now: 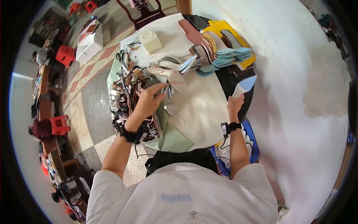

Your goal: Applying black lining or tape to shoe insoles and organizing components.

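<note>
My right hand (235, 106), out at the table's right edge, grips the narrow end of an insole (245, 85) with a light blue face and a whitish edge. My left hand (150, 100) is over the middle left of the table, its thumb and index finger apart and nothing seen between them. Just beyond those fingertips lies a loose fan of beige and grey insoles (175, 76); whether the fingers touch it, I cannot tell. Farther right, another stack of insoles (220, 52) in brown, tan and light blue overlaps in a row.
A heap of dark and pink scrap strips (130, 93) fills the table's left side, with scissors (120, 56) behind it. A cream square container (150, 42) stands at the back. A blue crate (250, 139) sits low beside my right forearm. The white wall (291, 93) is close on the right.
</note>
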Tool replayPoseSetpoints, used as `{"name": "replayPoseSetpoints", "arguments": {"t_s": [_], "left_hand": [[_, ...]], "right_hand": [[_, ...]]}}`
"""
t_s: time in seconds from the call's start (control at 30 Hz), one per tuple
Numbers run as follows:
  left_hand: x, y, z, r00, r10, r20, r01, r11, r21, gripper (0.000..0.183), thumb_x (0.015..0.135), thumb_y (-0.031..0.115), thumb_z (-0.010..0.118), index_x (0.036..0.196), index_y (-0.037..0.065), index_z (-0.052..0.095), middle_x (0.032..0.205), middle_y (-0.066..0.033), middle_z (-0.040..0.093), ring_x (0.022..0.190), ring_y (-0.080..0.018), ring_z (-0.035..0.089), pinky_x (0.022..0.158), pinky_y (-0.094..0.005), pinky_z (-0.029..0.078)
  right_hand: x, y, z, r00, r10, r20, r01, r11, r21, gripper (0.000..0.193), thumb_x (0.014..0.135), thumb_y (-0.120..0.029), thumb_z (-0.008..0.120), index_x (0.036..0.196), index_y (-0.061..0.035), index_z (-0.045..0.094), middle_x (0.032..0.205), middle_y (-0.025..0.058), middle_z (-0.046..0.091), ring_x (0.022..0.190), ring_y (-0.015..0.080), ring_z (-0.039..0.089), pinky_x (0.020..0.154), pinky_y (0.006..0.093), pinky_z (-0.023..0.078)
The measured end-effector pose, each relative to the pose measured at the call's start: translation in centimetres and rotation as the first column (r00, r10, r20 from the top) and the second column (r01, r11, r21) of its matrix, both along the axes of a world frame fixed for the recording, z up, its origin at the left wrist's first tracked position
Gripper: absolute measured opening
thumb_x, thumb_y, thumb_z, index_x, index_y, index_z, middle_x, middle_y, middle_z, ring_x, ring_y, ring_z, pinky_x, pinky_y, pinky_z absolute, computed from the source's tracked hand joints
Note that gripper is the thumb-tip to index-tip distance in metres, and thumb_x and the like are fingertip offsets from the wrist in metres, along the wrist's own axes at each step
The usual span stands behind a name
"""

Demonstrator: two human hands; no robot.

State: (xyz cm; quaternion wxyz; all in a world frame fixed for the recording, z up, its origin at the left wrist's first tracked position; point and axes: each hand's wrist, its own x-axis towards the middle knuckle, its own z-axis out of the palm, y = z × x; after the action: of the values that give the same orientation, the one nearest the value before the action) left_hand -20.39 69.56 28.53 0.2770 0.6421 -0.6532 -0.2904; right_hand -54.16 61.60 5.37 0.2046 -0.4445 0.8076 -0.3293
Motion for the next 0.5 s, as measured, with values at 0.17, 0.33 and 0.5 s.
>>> {"name": "replayPoseSetpoints", "arguments": {"t_s": [0.17, 0.33, 0.5], "left_hand": [[-3.8, 5.6, 10.9, 0.976, -0.141, -0.166, 0.082, 0.944, -0.319, 0.023, 0.077, 0.002, 0.063, 0.099, -0.001, 0.059, 0.11, -0.0159, 0.063, 0.104, -0.0259, 0.059, 0.089, -0.0358, 0.045], [-7.3, 11.5, 20.5, 0.914, -0.221, -0.34, -0.099, 0.692, -0.715, 0.024, 0.081, 0.015, 0.064, 0.103, 0.005, 0.061, 0.094, -0.0107, 0.057, 0.082, -0.0263, 0.05, 0.074, -0.0393, 0.047], [-8.5, 15.1, 23.9, 0.84, -0.432, -0.328, -0.128, 0.429, -0.894, 0.019, 0.082, 0.004, 0.061, 0.098, 0.013, 0.064, 0.069, -0.0012, 0.048, 0.053, -0.0157, 0.043, 0.053, -0.0344, 0.05]], "right_hand": [[-0.5, -1.0, -2.0, 0.994, 0.103, -0.036, -0.107, 0.988, -0.11, 0.06, 0.075, -0.009, 0.06, 0.126, 0.0073, 0.033, 0.114, 0.0321, 0.045, 0.109, 0.0454, 0.044, 0.093, 0.0489, 0.04], [-0.5, -2.1, -3.6, 0.988, 0.14, -0.071, -0.147, 0.984, -0.102, 0.048, 0.075, 0.001, 0.05, 0.121, 0.0075, 0.039, 0.112, 0.0321, 0.045, 0.103, 0.0461, 0.044, 0.091, 0.0492, 0.04], [-0.1, -1.2, -3.6, 0.941, 0.112, -0.318, -0.14, 0.988, -0.066, 0.05, 0.075, -0.005, 0.058, 0.12, 0.0061, 0.039, 0.115, 0.0297, 0.044, 0.109, 0.0449, 0.042, 0.092, 0.0526, 0.038]]}}
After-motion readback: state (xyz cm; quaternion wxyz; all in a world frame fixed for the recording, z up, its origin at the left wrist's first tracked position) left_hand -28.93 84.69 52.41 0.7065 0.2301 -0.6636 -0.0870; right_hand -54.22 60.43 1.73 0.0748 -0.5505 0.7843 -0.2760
